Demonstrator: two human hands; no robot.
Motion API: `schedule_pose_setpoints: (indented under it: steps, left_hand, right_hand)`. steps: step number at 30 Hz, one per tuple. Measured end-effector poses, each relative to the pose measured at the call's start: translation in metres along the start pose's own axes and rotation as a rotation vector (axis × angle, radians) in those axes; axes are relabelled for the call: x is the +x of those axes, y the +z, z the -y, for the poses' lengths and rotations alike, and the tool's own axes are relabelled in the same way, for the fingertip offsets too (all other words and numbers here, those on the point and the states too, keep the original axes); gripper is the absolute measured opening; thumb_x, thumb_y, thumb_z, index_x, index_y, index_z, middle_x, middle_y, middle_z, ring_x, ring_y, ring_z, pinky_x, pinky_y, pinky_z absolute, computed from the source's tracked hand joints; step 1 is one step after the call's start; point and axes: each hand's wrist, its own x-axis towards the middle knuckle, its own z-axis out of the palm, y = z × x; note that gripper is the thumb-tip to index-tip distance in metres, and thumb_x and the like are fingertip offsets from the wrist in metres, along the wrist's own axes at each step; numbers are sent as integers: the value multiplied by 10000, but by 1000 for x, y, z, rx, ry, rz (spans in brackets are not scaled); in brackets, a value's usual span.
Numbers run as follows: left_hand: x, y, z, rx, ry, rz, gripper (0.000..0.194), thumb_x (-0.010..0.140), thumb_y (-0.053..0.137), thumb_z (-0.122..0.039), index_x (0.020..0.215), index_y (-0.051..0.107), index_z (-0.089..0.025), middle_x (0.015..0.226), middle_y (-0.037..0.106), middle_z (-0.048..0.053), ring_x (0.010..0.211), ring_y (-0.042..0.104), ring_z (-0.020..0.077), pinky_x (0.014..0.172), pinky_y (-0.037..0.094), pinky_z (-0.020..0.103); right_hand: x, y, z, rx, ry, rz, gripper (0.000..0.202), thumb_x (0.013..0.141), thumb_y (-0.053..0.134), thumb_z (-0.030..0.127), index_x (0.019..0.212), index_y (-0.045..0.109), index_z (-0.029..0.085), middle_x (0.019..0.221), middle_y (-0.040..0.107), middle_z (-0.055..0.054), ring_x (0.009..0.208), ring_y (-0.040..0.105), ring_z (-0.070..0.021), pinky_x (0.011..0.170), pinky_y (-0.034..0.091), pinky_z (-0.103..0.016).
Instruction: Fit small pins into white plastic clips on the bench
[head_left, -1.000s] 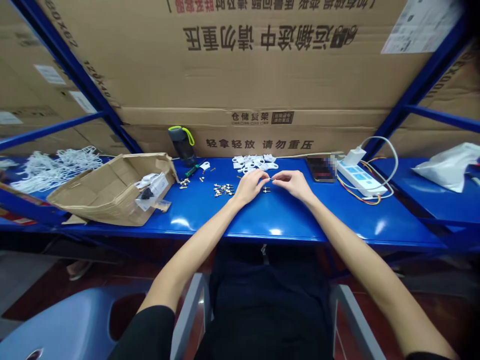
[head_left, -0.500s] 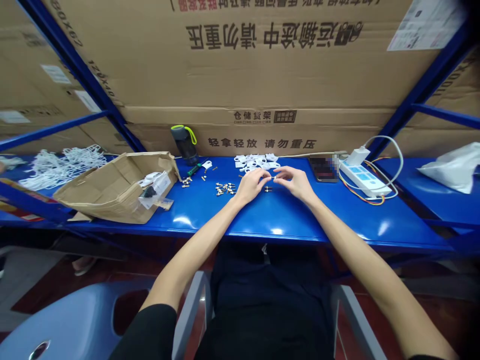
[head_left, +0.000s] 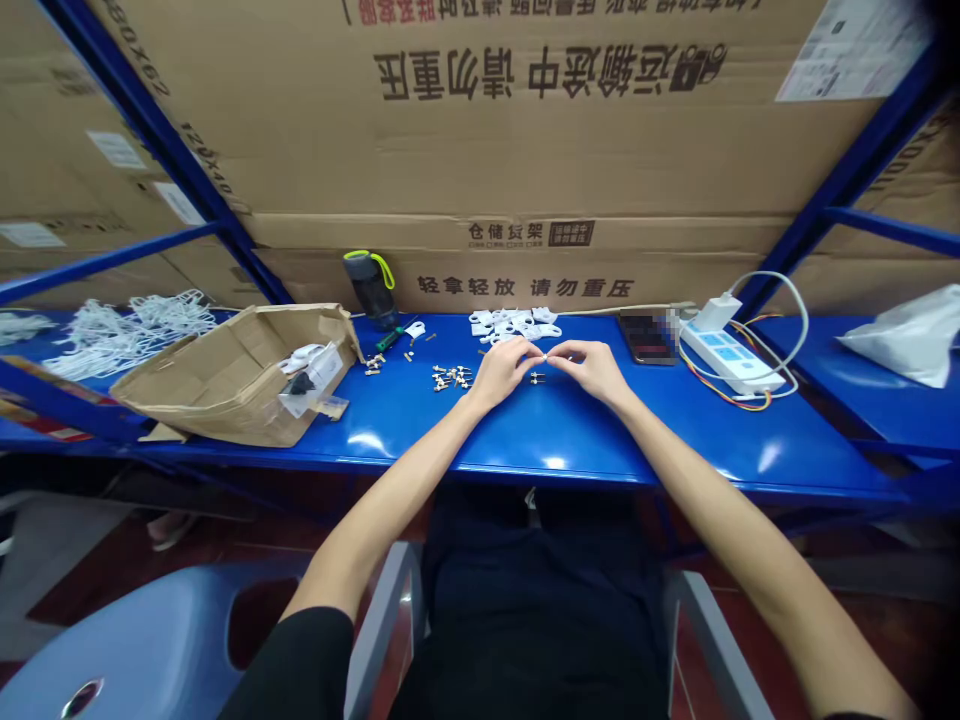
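Observation:
My left hand [head_left: 501, 373] and my right hand [head_left: 594, 370] meet fingertip to fingertip just above the blue table. Both are closed in a pinch around a tiny pale, shiny part [head_left: 544, 358], mostly covered by the fingers. Below the fingertips lie a few small pin-like metal pieces [head_left: 537, 378]. A loose cluster of similar brass-coloured pieces [head_left: 451, 378] is left of my left hand. White flat plastic pieces [head_left: 514, 324] with openings are heaped behind my hands.
An open cardboard box [head_left: 225, 385], a dark bottle [head_left: 370, 290] and a green-handled screwdriver [head_left: 390, 339] are left. Small brass bits [head_left: 373, 365] lie beside the box. A phone [head_left: 646, 338] and a power strip [head_left: 731, 358] with cables are right; white cords [head_left: 135, 330] lie far left.
My right hand's fingertips have come left against those of my left hand, closing the small gap between them around the tiny part. The pieces on the table are unmoved.

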Motion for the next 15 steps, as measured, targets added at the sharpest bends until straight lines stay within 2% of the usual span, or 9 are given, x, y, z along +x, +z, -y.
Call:
schedule_pose_setpoints:
  steps: [10, 15]
  left_hand:
    - [1, 0, 9, 42, -6, 3, 215, 1058, 627, -383, 1029, 756, -213, 1045, 754, 44, 958, 679, 196, 897, 486, 330]
    - [1, -1, 8, 44, -21, 7, 236, 1067, 607, -397, 1045, 756, -215, 1063, 758, 51, 969, 683, 201, 899, 493, 334]
  right_hand:
    - [2, 2, -8, -72, 6, -7, 247, 924, 693, 442, 913, 835, 240, 958, 835, -44, 847, 741, -248, 836, 559, -361]
    - [2, 2, -9, -62, 30, -10, 301, 926, 682, 492, 922, 835, 234, 975, 836, -53, 848, 741, -249, 842, 569, -369]
